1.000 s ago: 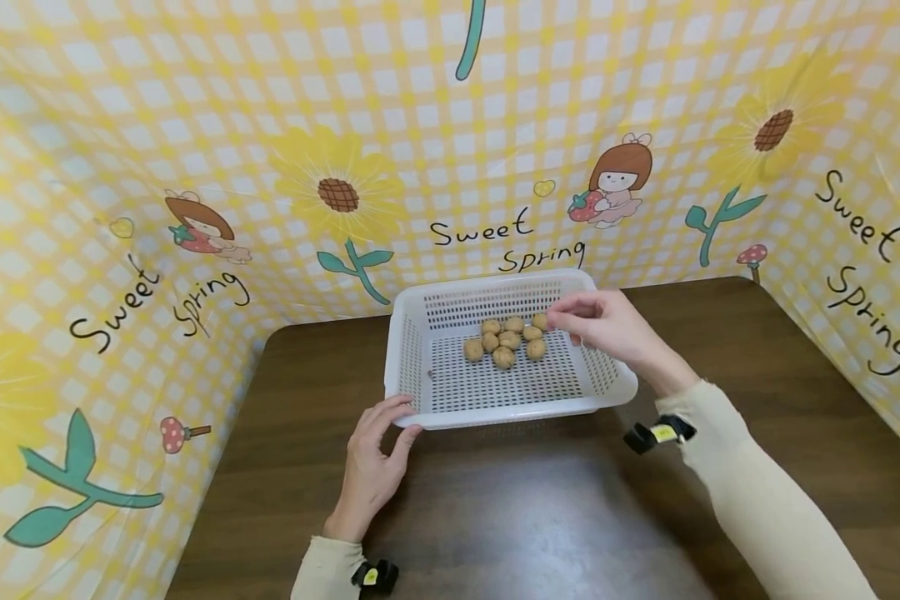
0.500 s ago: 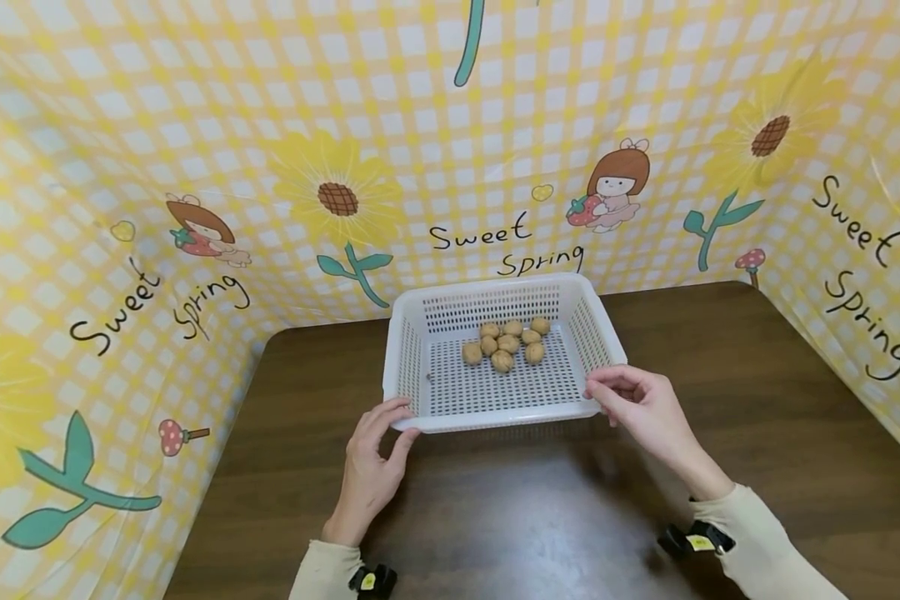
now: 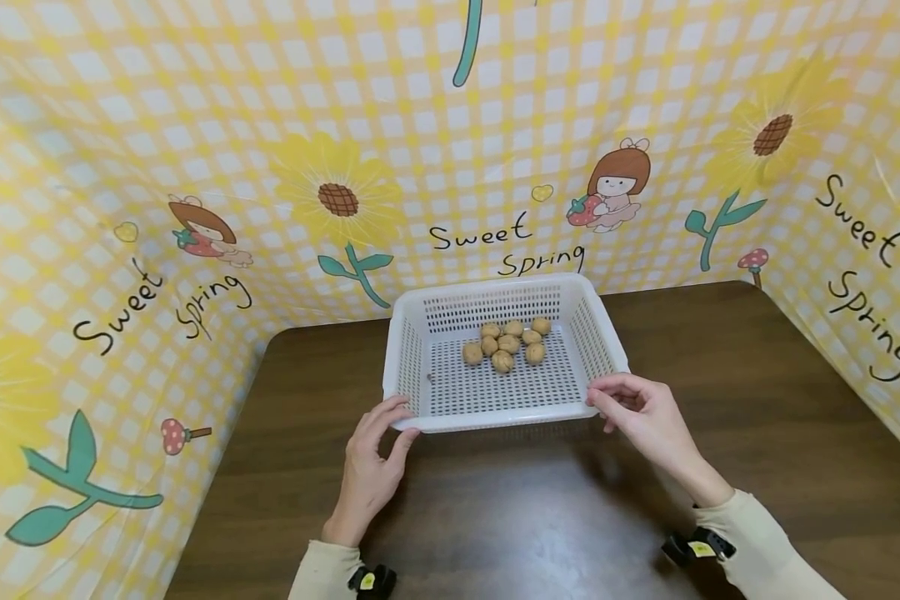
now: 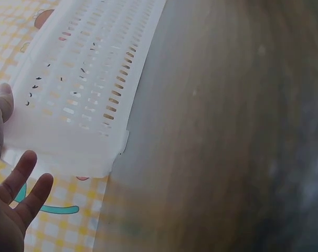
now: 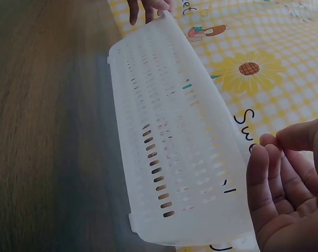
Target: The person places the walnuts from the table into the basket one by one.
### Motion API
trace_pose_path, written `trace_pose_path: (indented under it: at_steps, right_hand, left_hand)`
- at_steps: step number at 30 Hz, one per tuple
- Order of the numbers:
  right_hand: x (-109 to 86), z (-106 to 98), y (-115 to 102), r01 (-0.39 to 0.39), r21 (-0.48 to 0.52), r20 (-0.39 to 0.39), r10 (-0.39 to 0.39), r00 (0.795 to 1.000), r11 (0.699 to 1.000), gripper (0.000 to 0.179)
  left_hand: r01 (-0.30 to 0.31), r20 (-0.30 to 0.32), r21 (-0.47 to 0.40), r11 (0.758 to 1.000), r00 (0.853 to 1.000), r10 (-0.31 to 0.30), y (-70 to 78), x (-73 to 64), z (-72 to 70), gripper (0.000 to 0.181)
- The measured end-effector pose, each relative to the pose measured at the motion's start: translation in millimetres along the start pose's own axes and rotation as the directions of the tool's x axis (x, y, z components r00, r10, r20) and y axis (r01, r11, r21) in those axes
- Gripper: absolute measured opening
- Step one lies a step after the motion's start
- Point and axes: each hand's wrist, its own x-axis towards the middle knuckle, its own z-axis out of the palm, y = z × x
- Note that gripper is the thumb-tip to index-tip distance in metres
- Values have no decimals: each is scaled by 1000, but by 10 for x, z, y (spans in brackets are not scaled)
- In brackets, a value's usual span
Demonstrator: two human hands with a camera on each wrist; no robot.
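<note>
A white perforated plastic basket [image 3: 495, 417] sits toward the back of the table. Several walnuts [image 3: 502, 361] lie loosely grouped on its floor. My left hand [image 3: 371, 471] holds the near left corner, thumb at the front of the rim; in the left wrist view two fingers [image 4: 42, 185] stretch out below the corner. At the near right corner my right hand [image 3: 648, 421] has thumb and fingertips right at the rim. From the right wrist camera, that hand's fingers [image 5: 257, 173] are curled toward the thumb beside the basket wall [image 5: 201, 210].
The dark wood table [image 3: 510, 508] stretches in front of the basket and to both sides. A yellow checked cloth [image 3: 450, 125] with sunflower prints hangs close behind the basket and along both sides. A tiny dark speck [image 3: 430, 377] shows on the basket's floor at left.
My right hand has come from over the walnuts toward me, down to the basket's near right corner. The left hand has stayed at its corner, and the walnuts lie as before.
</note>
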Motion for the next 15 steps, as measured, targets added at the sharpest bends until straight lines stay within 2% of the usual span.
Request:
trace_pose_path:
  at_steps: [8,12,15]
  right_hand:
    - [30,41,-20,3,-19,-9,-3,1000,1000,14]
    - [19,53,-53,7,-81,11,-6,1000,997,13]
    - [-25,32,-88,64,-177,2,-64,998,982,9]
  left_hand:
    - [-25,18,57,998,1000,24,-6,32,-53,22]
    - [-39,29,138,990,999,35,26,42,-97,22]
    - [-44,63,227,973,998,31,94,44,-155,27]
